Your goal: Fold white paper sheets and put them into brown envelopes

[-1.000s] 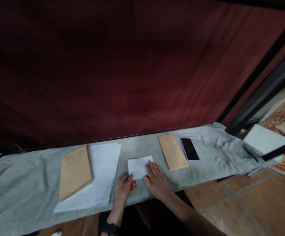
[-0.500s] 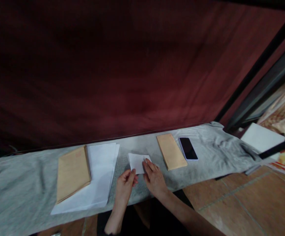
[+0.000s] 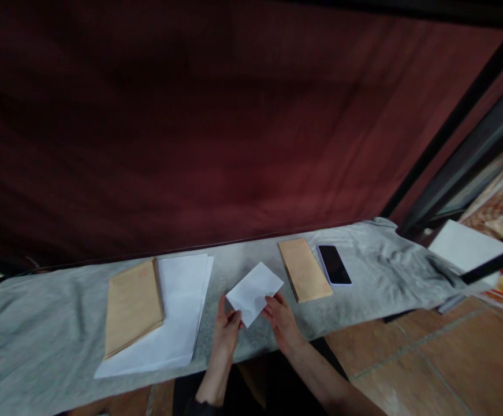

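A folded white sheet of paper (image 3: 254, 293) is held up between my two hands, turned so that one corner points toward me. My left hand (image 3: 226, 326) pinches its lower left corner, thumb on top. On the right edge my right hand (image 3: 280, 318) grips it with the thumb above and the fingers beneath. To the right of the paper lies a stack of brown envelopes (image 3: 305, 270). Over on the left, more brown envelopes (image 3: 134, 309) rest on top of large white sheets (image 3: 182, 312).
A phone (image 3: 335, 264) with a dark screen lies right of the envelopes. Grey cloth (image 3: 364, 289) covers the narrow bench, with a dark red curtain (image 3: 234, 144) behind it. Tiled floor (image 3: 407, 358) and a white box-like object (image 3: 468, 245) are at the right.
The folded paper has been lifted and rotated, showing a larger face. My right hand has gone from lying over its right side to gripping its edge.
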`<move>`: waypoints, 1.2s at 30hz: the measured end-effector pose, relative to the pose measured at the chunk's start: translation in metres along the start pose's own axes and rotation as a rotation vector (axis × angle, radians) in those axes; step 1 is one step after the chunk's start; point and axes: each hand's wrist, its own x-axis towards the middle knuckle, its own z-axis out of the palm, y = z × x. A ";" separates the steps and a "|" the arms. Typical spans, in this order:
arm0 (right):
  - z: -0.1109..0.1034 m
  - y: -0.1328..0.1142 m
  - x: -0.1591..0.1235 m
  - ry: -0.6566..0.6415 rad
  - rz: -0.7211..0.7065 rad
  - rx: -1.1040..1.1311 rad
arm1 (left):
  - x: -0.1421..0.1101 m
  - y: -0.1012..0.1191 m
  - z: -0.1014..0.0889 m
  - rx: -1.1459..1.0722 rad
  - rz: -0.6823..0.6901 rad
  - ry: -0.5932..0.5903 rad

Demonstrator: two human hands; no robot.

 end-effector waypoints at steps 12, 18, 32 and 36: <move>-0.041 0.014 0.014 -0.254 -0.731 -1.403 | 0.028 0.002 -0.018 0.869 0.241 -0.067; -0.032 0.016 0.006 -0.244 -0.723 -1.741 | 0.009 -0.006 -0.006 0.987 0.498 0.116; -0.006 0.008 0.017 -0.315 -0.631 -1.671 | 0.000 -0.042 0.011 1.206 0.723 0.047; 0.002 0.014 0.026 -0.464 -0.687 -1.654 | 0.004 -0.042 0.011 1.257 0.703 0.024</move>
